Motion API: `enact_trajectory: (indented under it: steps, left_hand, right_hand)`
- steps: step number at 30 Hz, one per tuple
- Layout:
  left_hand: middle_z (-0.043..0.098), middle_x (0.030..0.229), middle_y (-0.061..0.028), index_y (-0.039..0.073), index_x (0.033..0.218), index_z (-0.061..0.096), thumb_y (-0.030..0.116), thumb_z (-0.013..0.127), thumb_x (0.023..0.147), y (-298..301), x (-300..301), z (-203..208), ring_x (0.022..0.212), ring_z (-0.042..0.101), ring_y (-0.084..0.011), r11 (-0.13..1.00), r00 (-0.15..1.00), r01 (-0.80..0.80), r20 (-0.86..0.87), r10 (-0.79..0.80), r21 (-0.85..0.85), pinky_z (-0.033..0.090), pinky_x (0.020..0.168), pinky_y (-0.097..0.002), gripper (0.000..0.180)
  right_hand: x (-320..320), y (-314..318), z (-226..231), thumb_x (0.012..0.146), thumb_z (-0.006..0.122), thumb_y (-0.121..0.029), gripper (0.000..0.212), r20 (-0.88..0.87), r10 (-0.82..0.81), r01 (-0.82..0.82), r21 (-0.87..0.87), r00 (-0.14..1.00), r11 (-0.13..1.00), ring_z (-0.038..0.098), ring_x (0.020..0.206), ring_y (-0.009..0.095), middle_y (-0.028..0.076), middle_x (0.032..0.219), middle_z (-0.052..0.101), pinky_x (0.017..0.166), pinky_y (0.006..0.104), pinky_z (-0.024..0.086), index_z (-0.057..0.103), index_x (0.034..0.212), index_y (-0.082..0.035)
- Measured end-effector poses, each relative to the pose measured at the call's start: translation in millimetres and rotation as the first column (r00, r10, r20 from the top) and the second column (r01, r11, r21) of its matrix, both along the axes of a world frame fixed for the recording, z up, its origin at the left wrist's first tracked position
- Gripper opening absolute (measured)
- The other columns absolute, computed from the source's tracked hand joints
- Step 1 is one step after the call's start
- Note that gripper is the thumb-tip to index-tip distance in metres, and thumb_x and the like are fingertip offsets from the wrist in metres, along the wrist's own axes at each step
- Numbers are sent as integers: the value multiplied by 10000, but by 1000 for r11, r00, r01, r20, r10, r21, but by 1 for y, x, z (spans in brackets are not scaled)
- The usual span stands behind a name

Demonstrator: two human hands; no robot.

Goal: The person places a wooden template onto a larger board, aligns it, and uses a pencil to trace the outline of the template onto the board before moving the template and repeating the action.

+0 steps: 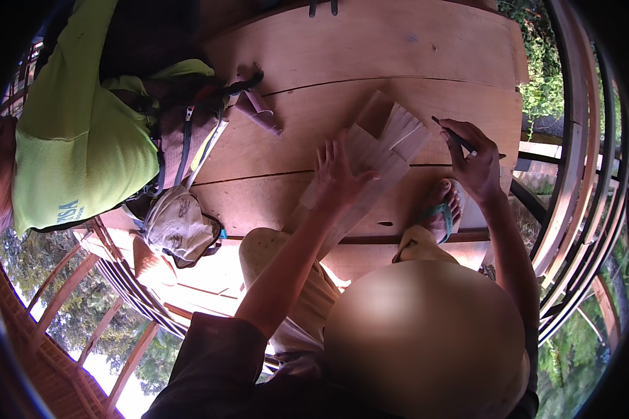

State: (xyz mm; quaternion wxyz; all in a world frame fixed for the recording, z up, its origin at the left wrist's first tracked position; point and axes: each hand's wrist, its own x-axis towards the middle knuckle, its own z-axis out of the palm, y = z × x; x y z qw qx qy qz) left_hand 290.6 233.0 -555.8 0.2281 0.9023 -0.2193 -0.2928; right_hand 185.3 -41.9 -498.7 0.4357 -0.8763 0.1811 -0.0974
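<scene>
My left hand point(342, 171) rests on a long wooden plank point(360, 202), fingers spread and thumb out to the right. The plank runs diagonally from beside my knee toward the middle of the wooden floor. Near its far end, a short wooden block point(407, 133) with a pale edge lies across it, just beyond my fingertips. To the right, my right hand point(476, 164) is raised, its fingers closed around a slim black pen point(461, 137). One end of the pen points left toward the block, apart from the wood.
My sandalled foot point(444, 215) is planted right of the plank. At left are a lime-green garment point(77, 153), a dark bag point(175, 133), a whitish cap point(178, 227) and a small purplish object point(258, 115). Curved railings point(573, 140) border the right side; greenery lies beyond.
</scene>
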Motion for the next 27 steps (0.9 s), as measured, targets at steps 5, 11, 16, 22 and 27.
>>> enact_trajectory:
  steps: [5, 11, 16, 22, 27]
  left_hand:
    - [407, 1592, -253, 45, 1629, 255, 541, 935, 685, -4, 0, 2, 1483, 359, -496, 997, 1000, -5, 1, 5, 77, 283, 1259, -581, 1265]
    - [387, 1601, -246, 34, 1616, 281, 555, 931, 673, -1, 5, 10, 1466, 368, -492, 998, 999, -18, -37, 20, 54, 330, 1235, -565, 1257]
    - [452, 1529, -217, 36, 1612, 293, 509, 921, 694, -2, 3, 8, 1450, 405, -490, 999, 1000, -18, 0, 18, 29, 326, 1216, -600, 1208]
    - [456, 1521, -229, 19, 1610, 293, 501, 923, 689, 1, 0, 5, 1435, 409, -510, 1000, 999, -22, 34, 22, -8, 346, 1194, -612, 1215]
    - [470, 1498, -225, 29, 1611, 300, 505, 927, 683, -1, -2, 5, 1430, 416, -504, 999, 999, -27, 44, 28, -19, 345, 1197, -606, 1216]
  right_hand:
    - [38, 27, 12, 965, 745, -29, 129, -67, 100, -88, 164, 993, 983, 781, 950, 284, 163, 1044, 754, 819, 371, 604, 698, 1082, 0]
    - [74, 46, -11, 997, 740, -83, 135, -93, 209, -178, 266, 973, 948, 776, 892, 199, 125, 1037, 775, 800, 332, 633, 733, 1103, 0]
    - [87, 64, -21, 993, 747, -95, 170, -41, 165, -147, 284, 985, 947, 780, 913, 206, 127, 1082, 790, 818, 334, 640, 767, 1140, -11]
    - [96, 78, -30, 980, 737, -67, 155, -54, 174, -154, 263, 983, 952, 802, 919, 240, 155, 1028, 797, 842, 334, 653, 759, 1111, 14]
    - [93, 75, -35, 958, 745, -62, 129, -37, 178, -167, 211, 983, 963, 798, 884, 288, 174, 989, 788, 795, 366, 643, 758, 1063, 11]
